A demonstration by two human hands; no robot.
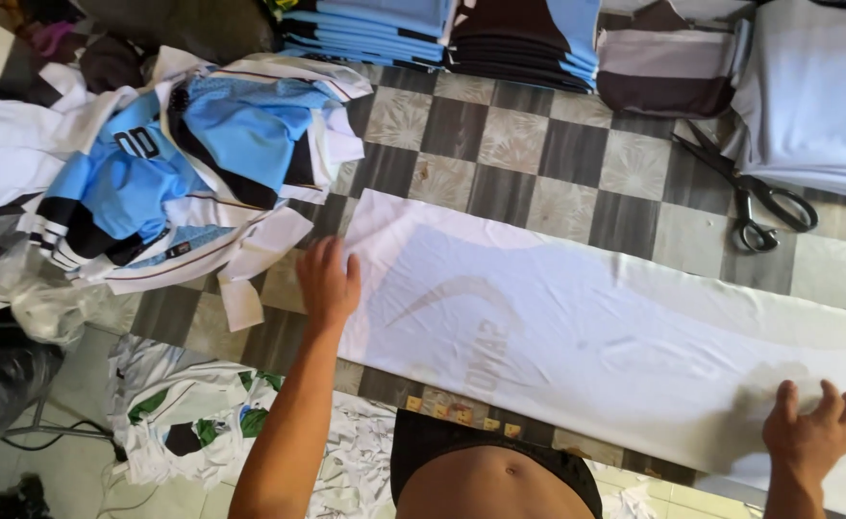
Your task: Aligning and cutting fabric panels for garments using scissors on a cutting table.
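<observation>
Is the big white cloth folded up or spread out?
Spread out: the white cloth lies flat along the table, left hand and right hand pressing its ends.

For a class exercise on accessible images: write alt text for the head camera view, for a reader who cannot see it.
A person's left hand and right hand press flat on a long white cloth spread across a checkered table. Black scissors lie beyond it, with a heap of blue and white garments to the left.
</observation>
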